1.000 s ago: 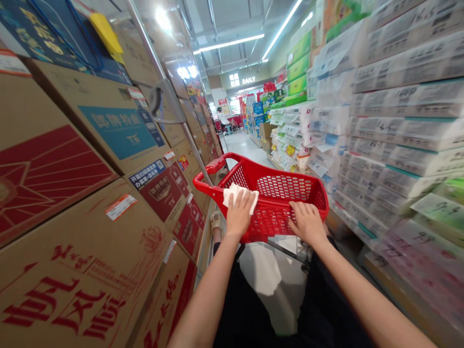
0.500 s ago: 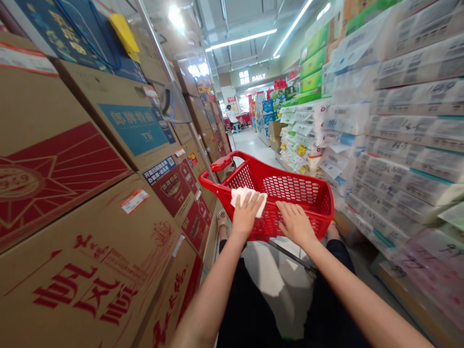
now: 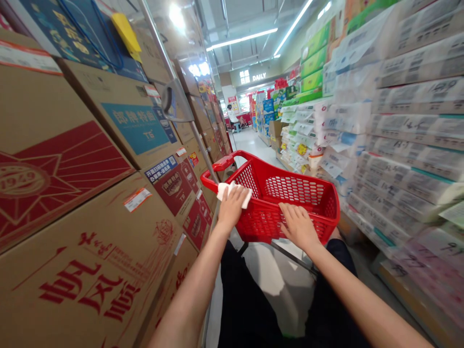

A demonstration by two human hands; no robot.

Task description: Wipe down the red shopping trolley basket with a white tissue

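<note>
Grasped under the left hand (image 3: 232,207), a white cloth (image 3: 222,191) is pressed to the rim of the red cart (image 3: 259,223), between cartons (image 3: 90,237) and wrapped packs (image 3: 409,130); by the right hand (image 3: 297,225), laid over that rim, the cart is seemingly steadied, though how tightly cannot be told

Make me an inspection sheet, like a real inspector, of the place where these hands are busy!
Surface: pale floor, lit, under a red basket on a metal frame.
Job's things: white cloth at the red basket's near rim.
Clutter: nothing seen.
Hands: left hand over the white cloth, fingers spread; right hand at the near rim, its grip hard to tell.
Cables: nothing seen.
Surroundings: cardboard cartons stacked left, wrapped packs piled right, a metal pole beside the cartons, a person far down the aisle.
</note>
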